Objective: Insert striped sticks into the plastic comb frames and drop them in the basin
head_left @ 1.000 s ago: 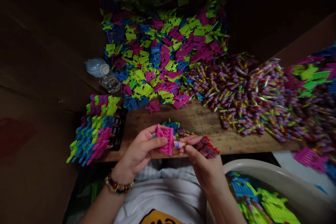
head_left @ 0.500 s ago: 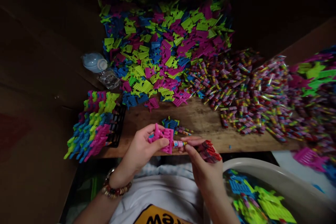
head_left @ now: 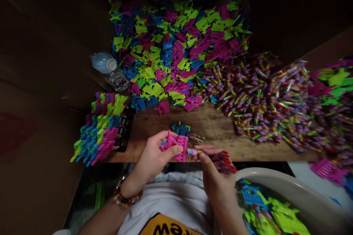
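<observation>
My left hand (head_left: 153,159) is closed on a magenta plastic comb-like holder (head_left: 176,145), held over the near edge of the wooden table (head_left: 212,128). My right hand (head_left: 213,176) pinches a small colourful stick (head_left: 193,151) at the holder's right side and also holds a bunch of red-tipped sticks (head_left: 224,161) in its palm. A few blue holders and loose sticks (head_left: 182,130) lie just beyond my hands.
A big heap of green, blue and magenta holders (head_left: 171,55) fills the table's back. A wide pile of small colourful sticks (head_left: 261,99) spreads to the right. Stacked filled holders (head_left: 102,128) sit on a black tray at left, beside a water bottle (head_left: 109,69). A white basin (head_left: 275,198) holds filled holders at lower right.
My hands stay together at the table's edge; the left has tilted the magenta holder flatter and both hands sit slightly further right in view. The stick remains at the holder's side.
</observation>
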A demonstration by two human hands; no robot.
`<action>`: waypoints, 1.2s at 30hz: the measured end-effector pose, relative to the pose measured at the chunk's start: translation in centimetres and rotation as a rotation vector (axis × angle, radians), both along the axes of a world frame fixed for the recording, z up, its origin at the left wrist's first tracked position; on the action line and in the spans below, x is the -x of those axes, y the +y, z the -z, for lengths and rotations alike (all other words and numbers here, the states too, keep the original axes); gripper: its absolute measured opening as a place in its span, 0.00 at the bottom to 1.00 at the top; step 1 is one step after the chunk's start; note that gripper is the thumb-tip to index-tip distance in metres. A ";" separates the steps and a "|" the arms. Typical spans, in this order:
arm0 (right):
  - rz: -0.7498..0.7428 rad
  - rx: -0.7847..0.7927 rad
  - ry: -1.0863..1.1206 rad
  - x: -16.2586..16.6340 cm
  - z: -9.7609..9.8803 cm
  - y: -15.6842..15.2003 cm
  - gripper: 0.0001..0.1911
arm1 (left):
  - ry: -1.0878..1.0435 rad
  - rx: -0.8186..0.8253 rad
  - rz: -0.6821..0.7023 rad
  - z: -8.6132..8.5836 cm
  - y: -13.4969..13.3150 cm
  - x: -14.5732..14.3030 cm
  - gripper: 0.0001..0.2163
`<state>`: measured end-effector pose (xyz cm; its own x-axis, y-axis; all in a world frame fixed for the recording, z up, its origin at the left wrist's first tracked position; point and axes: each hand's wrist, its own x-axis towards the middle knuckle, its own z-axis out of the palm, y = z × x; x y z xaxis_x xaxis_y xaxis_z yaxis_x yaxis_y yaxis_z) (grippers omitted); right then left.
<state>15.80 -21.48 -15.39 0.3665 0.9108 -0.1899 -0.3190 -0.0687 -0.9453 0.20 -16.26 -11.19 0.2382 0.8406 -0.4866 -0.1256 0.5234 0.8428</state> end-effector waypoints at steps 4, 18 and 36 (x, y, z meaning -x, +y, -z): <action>-0.501 0.198 -0.004 -1.7 -0.5 1.2 0.12 | -0.111 0.098 0.094 0.7 0.4 0.9 0.13; -0.764 0.268 0.091 -2.3 -2.2 1.8 0.16 | -0.211 0.146 0.200 -0.7 0.5 1.4 0.12; -0.510 0.041 -0.554 -1.8 -2.7 1.0 0.06 | 0.296 -0.216 0.094 -0.5 -0.7 0.7 0.08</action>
<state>17.60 -20.51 -12.65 -0.0468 0.9893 -0.1379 0.2828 -0.1193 -0.9517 -0.52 -16.95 -10.67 0.1952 0.9124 -0.3598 0.1798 0.3274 0.9276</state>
